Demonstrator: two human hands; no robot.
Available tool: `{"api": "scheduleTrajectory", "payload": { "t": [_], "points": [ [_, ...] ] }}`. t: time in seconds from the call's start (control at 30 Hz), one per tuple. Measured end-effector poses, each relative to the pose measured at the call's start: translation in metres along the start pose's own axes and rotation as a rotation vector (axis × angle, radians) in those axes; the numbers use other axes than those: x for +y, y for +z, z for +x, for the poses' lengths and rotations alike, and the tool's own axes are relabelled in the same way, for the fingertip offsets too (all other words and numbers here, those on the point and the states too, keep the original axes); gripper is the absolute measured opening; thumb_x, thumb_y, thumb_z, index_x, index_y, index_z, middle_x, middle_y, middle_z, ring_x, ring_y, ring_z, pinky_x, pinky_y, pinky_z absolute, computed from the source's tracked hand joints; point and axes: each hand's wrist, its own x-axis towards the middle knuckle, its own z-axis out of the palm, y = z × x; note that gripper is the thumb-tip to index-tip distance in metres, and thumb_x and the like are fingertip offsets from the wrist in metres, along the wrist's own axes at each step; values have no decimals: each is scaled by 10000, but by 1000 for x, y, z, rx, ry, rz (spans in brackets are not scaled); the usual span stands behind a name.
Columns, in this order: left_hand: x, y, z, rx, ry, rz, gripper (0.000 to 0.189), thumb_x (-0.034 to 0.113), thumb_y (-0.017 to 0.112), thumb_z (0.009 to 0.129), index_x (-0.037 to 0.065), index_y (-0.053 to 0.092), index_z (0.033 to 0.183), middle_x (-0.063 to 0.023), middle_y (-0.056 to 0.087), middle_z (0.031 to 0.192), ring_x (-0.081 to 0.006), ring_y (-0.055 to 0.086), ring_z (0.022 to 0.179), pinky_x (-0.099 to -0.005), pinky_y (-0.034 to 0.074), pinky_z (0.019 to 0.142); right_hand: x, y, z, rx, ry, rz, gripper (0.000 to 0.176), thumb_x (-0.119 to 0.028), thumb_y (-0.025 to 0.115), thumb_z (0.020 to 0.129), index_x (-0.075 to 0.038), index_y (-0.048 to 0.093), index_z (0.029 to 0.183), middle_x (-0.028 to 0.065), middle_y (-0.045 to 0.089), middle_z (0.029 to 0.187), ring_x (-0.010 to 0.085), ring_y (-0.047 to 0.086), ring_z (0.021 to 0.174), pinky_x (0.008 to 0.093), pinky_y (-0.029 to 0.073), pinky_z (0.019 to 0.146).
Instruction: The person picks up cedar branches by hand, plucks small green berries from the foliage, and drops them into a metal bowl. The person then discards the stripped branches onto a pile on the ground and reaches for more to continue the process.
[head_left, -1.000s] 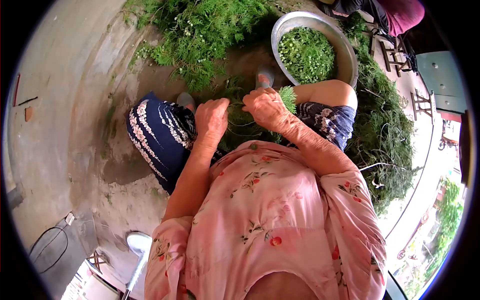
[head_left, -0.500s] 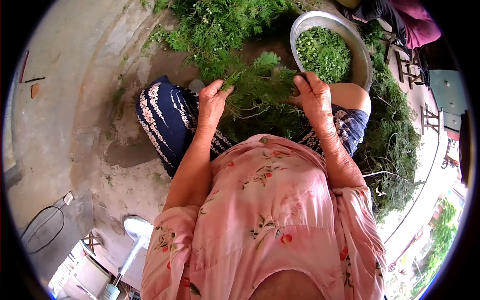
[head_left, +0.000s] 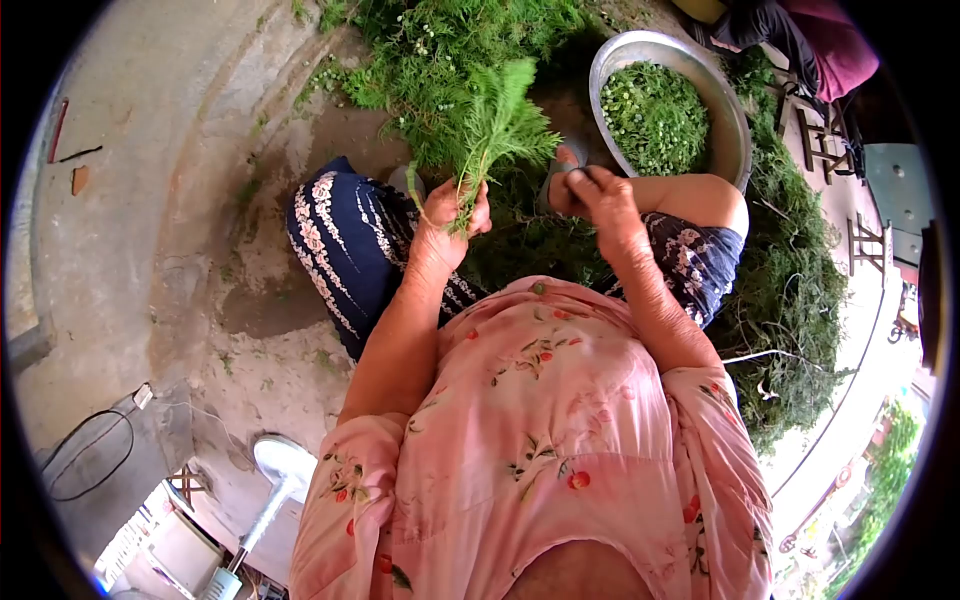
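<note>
My left hand (head_left: pixel 448 222) is closed round the stem end of a feathery green conifer sprig (head_left: pixel 498 118), which stands up and leans right. My right hand (head_left: pixel 612 208) is apart from the sprig, above my bare shin and close to my sandalled foot (head_left: pixel 566 168). Its fingers are curled together; whatever they may hold is too small to make out. Just beyond that hand stands a metal basin (head_left: pixel 738 125), partly filled with small green cones and leaf bits (head_left: pixel 655 115).
A heap of conifer branches (head_left: pixel 430 55) lies ahead, and more branches (head_left: pixel 785 300) spread along my right side. Another person's dark and magenta clothing (head_left: pixel 835 45) shows at upper right. A pedestal fan (head_left: pixel 283 465) is at lower left, near a black cable (head_left: pixel 125 450) on the concrete floor.
The sprig, earlier stretched between both hands, is now upright in my left hand alone. My right hand has come off it and moved slightly down, nearer the shin.
</note>
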Motion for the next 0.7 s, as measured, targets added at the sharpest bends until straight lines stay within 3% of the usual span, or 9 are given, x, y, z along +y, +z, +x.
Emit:
{"api": "scheduleTrajectory", "payload": {
  "t": [0.1, 0.17, 0.23, 0.27, 0.3, 0.4, 0.5, 0.6, 0.7],
  "points": [
    [-8, -5, 4, -186, -168, -106, 225, 280, 493, 857, 65, 560, 864, -25, 485, 541, -128, 416, 434, -273, 349, 497, 5, 15, -6, -392, 35, -163, 363, -208, 627, 816, 56, 544, 1050, 89, 577, 934, 137, 524, 841, 284, 428, 751],
    [-13, -3, 2, -222, -221, -142, 216, 273, 500, 856, 66, 557, 873, -26, 493, 555, -132, 434, 445, -273, 368, 506, 12, 31, -9, -462, -74, -17, 378, -239, 645, 806, 49, 544, 1029, 93, 573, 943, 141, 519, 850, 297, 427, 758],
    [-19, 2, 2, -259, -274, -181, 207, 267, 507, 855, 67, 553, 882, -27, 501, 570, -137, 453, 456, -273, 386, 515, 2, 35, -12, -541, 147, 107, 405, -269, 666, 787, 40, 542, 1017, 101, 579, 932, 145, 521, 864, 313, 426, 778],
    [-20, 11, 1, -121, -293, -20, 217, 272, 496, 861, 65, 554, 882, -33, 515, 589, -150, 483, 483, -277, 414, 523, -5, 41, -15, -451, 199, 125, 244, -131, 631, 799, 14, 529, 966, 97, 592, 739, 158, 565, 519, 307, 475, 405],
    [-21, 15, -1, 18, -307, 140, 227, 278, 486, 867, 62, 555, 883, -39, 529, 608, -163, 513, 510, -280, 443, 531, -3, 41, -15, -452, 201, 122, 244, -131, 631, 799, 14, 529, 966, 97, 592, 739, 158, 565, 519, 307, 475, 405],
    [-25, 11, -4, -141, -238, 220, 255, 265, 542, 855, 40, 566, 972, -88, 618, 804, -183, 608, 664, -282, 498, 603, -6, 36, -14, -324, 260, 148, 233, -106, 636, 787, 4, 544, 971, 84, 600, 719, 149, 548, 491, 270, 423, 353],
    [-30, 9, -1, -140, -192, 346, 358, 309, 551, 858, 1, 573, 1040, -107, 636, 925, -181, 619, 839, -286, 483, 721, 10, 28, 6, -163, 4, 288, 100, -89, 610, 813, -20, 545, 844, 67, 615, 786, 115, 570, 625, 258, 478, 542],
    [-28, 10, -4, -249, -88, 1287, 402, 322, 574, 827, 20, 564, 1093, -157, 622, 966, -246, 589, 928, -330, 441, 800, 14, 3, 29, -111, -207, -70, 103, -69, 596, 820, -13, 554, 896, 49, 613, 824, 96, 559, 680, 232, 467, 602],
    [-35, 13, -10, -336, -203, 1750, 423, 340, 592, 769, 27, 582, 1053, -200, 589, 1002, -348, 540, 977, -388, 428, 826, 15, -9, 28, -158, -410, -619, 265, -128, 665, 748, 32, 523, 904, 151, 576, 728, 321, 570, 702, 344, 456, 665]
  ]
}}
